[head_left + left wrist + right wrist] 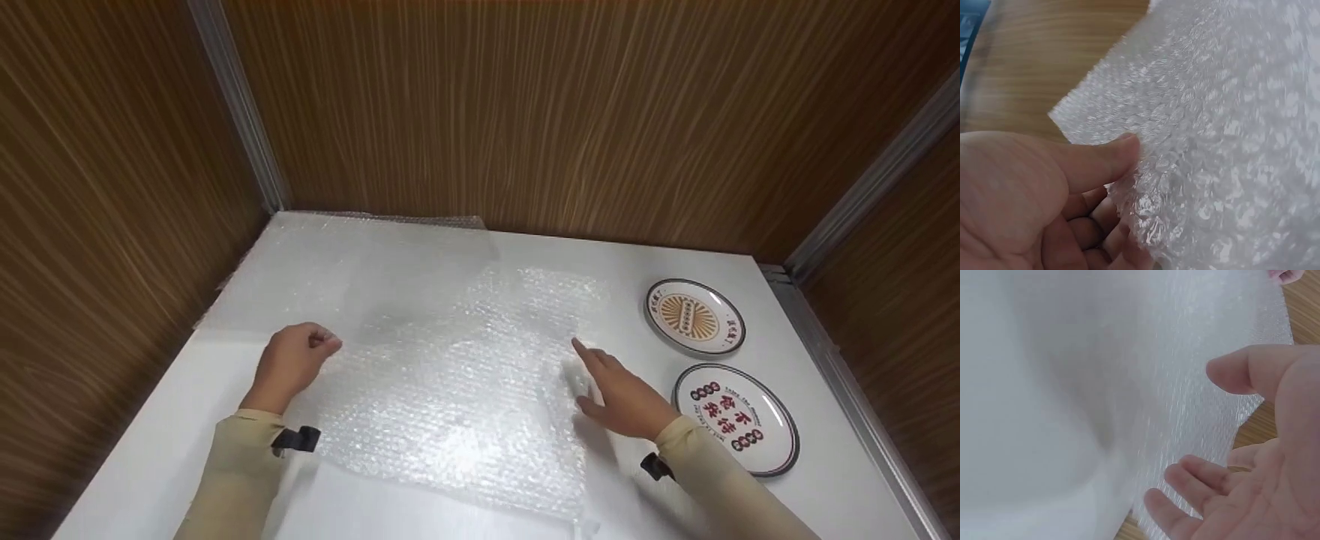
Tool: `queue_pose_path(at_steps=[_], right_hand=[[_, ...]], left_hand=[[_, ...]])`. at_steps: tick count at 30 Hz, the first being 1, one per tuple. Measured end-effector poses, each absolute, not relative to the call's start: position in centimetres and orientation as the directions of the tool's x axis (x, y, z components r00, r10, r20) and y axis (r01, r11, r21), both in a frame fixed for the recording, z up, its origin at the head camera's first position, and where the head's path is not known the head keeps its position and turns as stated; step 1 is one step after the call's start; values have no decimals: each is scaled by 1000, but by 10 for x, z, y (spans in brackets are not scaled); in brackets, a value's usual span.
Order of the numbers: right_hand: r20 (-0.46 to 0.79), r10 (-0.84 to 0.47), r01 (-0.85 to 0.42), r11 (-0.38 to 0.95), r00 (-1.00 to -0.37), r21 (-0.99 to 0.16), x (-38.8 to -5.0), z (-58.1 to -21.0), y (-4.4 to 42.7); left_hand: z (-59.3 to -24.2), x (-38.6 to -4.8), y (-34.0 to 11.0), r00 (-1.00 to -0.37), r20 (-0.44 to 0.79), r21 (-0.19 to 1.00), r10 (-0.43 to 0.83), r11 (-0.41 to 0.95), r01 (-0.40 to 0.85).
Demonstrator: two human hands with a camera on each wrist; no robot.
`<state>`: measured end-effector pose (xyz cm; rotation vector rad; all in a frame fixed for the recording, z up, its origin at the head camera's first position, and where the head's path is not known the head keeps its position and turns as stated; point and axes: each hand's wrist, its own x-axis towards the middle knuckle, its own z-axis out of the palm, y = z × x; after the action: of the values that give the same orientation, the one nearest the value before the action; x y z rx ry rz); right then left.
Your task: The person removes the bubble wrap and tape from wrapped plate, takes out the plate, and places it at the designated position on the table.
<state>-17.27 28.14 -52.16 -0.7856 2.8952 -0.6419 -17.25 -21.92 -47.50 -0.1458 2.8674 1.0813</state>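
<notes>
A clear sheet of bubble wrap spreads over the middle of the white table, between both hands. At its left edge, my left hand pinches the wrap; in the left wrist view the thumb presses the bubble wrap against curled fingers. My right hand is beside the sheet's right edge with thumb and fingers spread apart. In the right wrist view the right hand has nothing between its fingers, and the bubble wrap lies beyond them.
More bubble wrap lies flat at the back left of the table. Two round printed plates stand at the right: a smaller one with an orange sunburst and a larger one with red lettering. Wood-patterned walls enclose the table.
</notes>
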Motion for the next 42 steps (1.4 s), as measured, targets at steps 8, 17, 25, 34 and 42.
queue_pose_path(at_steps=[8,17,25,34,42], right_hand=[[33,-499,-464,777,-866,-425,-167,-523,282],[-5,-484,-432,786,-875,-442,-166,-526,286],[-21,-470,-414,798,-882,-438,-170,-526,290],[-20,-447,-398,815,-894,-422,-174,-528,294],[-16,-452,-403,810,-892,-426,-172,-536,299]], left_hand=[[-469,-172,-284,-980,-27,640,-198,749,-169],[-483,-184,-339,-960,17,539,-281,811,-228],[-489,-205,-358,-949,-63,487,-309,820,-300],[-505,-217,-368,-951,-85,471,-297,829,-301],[-526,-216,-374,-946,-172,508,-276,798,-325]])
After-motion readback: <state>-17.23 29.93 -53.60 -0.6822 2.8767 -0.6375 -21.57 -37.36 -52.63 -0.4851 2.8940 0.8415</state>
